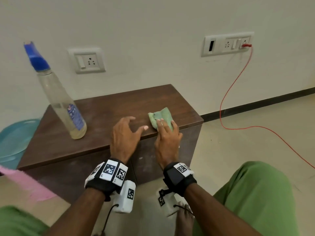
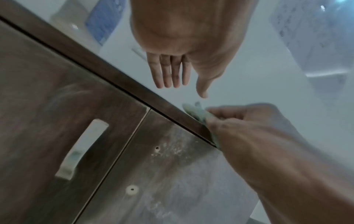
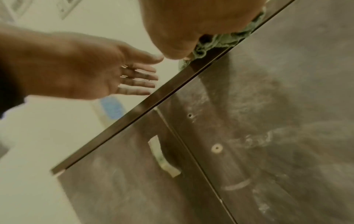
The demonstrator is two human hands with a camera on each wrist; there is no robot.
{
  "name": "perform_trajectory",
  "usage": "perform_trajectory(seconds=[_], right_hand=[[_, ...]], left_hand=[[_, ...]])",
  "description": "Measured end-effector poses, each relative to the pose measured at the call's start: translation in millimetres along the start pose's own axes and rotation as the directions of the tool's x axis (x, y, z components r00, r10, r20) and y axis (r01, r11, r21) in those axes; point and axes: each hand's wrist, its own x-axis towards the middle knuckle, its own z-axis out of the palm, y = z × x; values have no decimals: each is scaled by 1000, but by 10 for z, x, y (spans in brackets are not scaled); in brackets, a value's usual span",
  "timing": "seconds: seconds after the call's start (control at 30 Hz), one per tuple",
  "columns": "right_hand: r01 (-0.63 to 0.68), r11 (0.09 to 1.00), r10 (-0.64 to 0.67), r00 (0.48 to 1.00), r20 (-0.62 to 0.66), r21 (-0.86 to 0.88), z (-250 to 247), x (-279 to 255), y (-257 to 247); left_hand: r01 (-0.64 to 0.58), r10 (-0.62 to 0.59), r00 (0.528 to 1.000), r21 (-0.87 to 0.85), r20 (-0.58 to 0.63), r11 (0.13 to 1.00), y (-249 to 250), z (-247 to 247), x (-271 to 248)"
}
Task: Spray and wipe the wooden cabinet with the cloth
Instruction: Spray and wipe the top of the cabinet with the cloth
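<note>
A dark wooden cabinet (image 1: 119, 106) stands against the wall. On its top, at the left, is a clear spray bottle (image 1: 63, 103) with a blue nozzle. A crumpled green cloth (image 1: 163, 113) lies at the front right edge of the top. My right hand (image 1: 166, 126) presses on the cloth with straight fingers. In the left wrist view the cloth (image 2: 193, 110) peeks out from under that hand (image 2: 239, 121) at the edge. My left hand (image 1: 137, 124) hovers above the front edge beside it, fingers spread and holding nothing. The left wrist view shows its palm (image 2: 180, 72) bare.
A blue tub (image 1: 15, 138) sits left of the cabinet and something pink (image 1: 22, 183) lies at the lower left. A red cable (image 1: 238, 79) runs from a wall socket down across the floor on the right. The dusty cabinet doors carry a pale handle (image 2: 82, 148).
</note>
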Motion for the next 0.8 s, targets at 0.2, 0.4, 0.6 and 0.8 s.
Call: perform_trajectory(seconds=[0.2,0.4,0.6,0.8], right_hand=[[192,954,-228,963,143,231,116,-404,-694],[203,937,-196,979,-53,283,185,-523,-741],[270,923,-236,960,-150,275,278,-507,-806],[319,890,-266,944,-197,326,284,-301,-1045]], left_hand=[[146,-171,901,-93,-398,985,-147,-179,-382],[108,-138,486,-97,-863,989,-365,-903,-60],[33,-247,612,-288,-751,957,-275,-1390,571],[53,-268,809,-389,-523,920,-248,-1520,855]])
